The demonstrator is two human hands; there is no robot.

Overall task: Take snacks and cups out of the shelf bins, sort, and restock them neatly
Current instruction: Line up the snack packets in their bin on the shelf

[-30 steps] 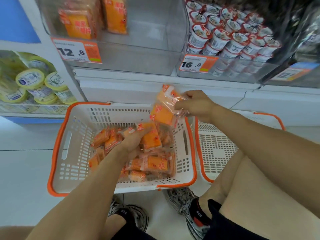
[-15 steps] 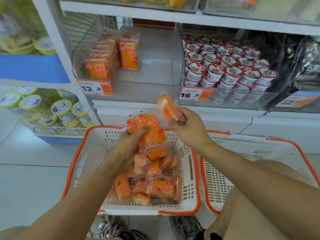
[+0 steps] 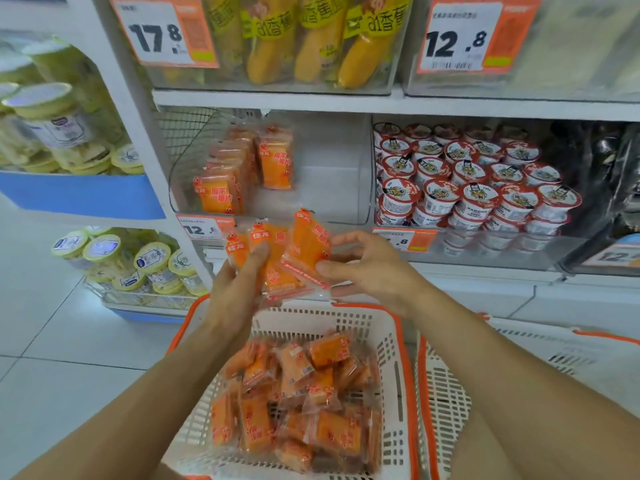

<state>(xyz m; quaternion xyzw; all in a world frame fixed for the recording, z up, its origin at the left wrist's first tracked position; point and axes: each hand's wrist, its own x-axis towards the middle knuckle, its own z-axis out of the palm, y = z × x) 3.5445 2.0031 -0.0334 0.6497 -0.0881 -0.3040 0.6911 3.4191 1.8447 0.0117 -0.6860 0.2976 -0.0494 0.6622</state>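
Head view: a second ago the hands were down at the basket [image 3: 398,344], the left digging among the loose packs and the right holding one pack above the rim. Now both have risen in front of the shelf, and the packs are gathered into one small fan between them. The left hand [image 3: 239,285] grips two or three packs [image 3: 277,258] from below with the thumb across their fronts; the right hand [image 3: 367,268] pinches the rightmost pack by its edge. The hands are close together, joined by the bundle. That looks like squaring up a handful before restocking the bin [image 3: 329,174] just above, which already holds a short row of the same packs at its left and is bare on the right.

The packs are small, flat, orange pillow wrappers with clear crimped ends, glossy and probably slippery. Many more lie jumbled in the basket. The cups [image 3: 467,181] sit stacked in the next bin.
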